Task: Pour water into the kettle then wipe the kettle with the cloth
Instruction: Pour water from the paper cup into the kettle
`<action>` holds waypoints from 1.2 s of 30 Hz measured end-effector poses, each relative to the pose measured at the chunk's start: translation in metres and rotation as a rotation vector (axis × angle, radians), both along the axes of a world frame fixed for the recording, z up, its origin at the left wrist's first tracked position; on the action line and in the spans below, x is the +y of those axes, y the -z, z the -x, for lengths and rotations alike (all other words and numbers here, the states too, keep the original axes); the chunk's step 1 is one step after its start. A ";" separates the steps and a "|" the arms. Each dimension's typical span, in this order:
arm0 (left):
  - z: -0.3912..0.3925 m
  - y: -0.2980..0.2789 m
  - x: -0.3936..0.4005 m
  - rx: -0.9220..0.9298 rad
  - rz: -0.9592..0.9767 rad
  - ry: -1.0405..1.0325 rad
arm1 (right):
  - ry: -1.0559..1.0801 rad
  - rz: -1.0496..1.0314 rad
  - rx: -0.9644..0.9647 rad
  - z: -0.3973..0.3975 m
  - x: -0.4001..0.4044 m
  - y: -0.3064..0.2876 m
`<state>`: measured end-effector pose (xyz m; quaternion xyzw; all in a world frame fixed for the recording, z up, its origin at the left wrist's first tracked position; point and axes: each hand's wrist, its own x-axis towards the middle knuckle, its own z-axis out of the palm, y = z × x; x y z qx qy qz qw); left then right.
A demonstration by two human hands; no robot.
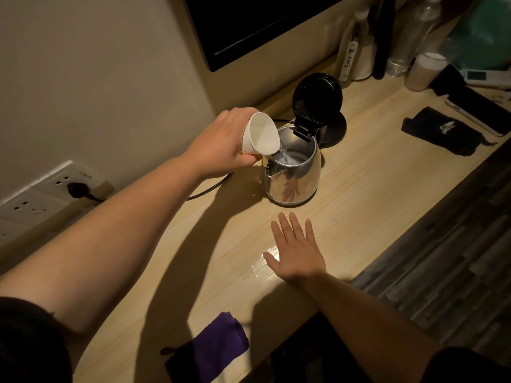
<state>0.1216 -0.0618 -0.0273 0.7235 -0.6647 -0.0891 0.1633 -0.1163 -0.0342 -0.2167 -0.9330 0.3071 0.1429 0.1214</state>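
Steel-bodied electric kettle [293, 172], black lid flipped up, stands on a pale wooden counter [373, 189] as a left hand [224, 145] grips a tilted white paper cup [261, 134] over its mouth, water streaming in. Nearer than the kettle, the right hand [297, 248] lies flat and relaxed on the counter, likely for balance. A folded purple cloth [218, 349] waits nearer still, at the counter's edge.

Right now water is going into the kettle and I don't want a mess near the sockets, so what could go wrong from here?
1. The left hand tilts the cup at the very rim of the kettle; the stream could miss and run down the side.
2. A puddle already lies on the counter by the flat right hand and may spread.
3. The plugged-in cord runs close to the kettle, so spilled water could reach it.
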 end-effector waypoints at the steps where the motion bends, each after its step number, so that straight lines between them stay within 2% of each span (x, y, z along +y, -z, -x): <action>1: 0.000 0.000 0.000 -0.008 0.000 0.005 | -0.001 0.000 0.000 0.000 0.000 0.000; 21: 0.000 -0.005 -0.007 -0.101 -0.022 0.054 | -0.005 -0.008 0.000 0.000 -0.001 0.002; 36: -0.002 -0.015 -0.010 -0.093 -0.056 0.069 | -0.002 -0.017 -0.009 0.000 -0.001 0.003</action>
